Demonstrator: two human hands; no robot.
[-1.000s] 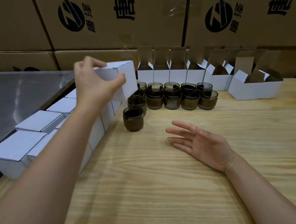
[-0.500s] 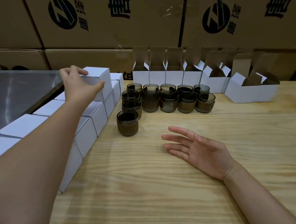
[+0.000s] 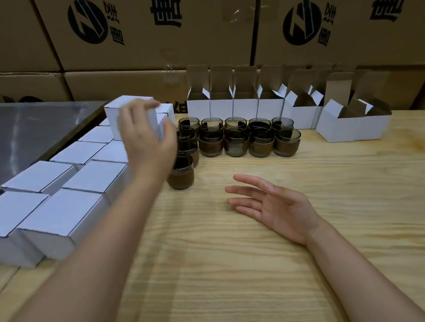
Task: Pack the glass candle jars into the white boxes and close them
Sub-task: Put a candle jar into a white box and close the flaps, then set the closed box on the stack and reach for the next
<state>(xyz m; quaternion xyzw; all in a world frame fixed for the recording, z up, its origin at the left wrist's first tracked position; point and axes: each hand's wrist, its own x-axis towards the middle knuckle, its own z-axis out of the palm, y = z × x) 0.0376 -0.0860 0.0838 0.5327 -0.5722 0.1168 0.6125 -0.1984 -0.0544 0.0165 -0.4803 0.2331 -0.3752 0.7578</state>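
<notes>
Several dark glass candle jars (image 3: 236,140) stand grouped at the back of the wooden table (image 3: 244,275), and one jar (image 3: 181,176) sits apart in front of them. Closed white boxes (image 3: 62,218) lie in two rows on the left. One closed box (image 3: 118,113) is stacked on top at the far end. My left hand (image 3: 146,141) hovers just in front of that stacked box, fingers loosely curved and holding nothing. My right hand (image 3: 276,206) rests palm up on the table with straight fingers. Open white boxes (image 3: 221,107) line the back.
Two more open white boxes (image 3: 354,127) sit at the back right. Large brown cartons (image 3: 166,34) form a wall behind the table. A grey metal surface (image 3: 19,128) borders the table on the left, behind the closed boxes.
My left hand carried a closed box to the far end of the rows, set it on top, let go and drew back slightly. The right hand stayed in place.
</notes>
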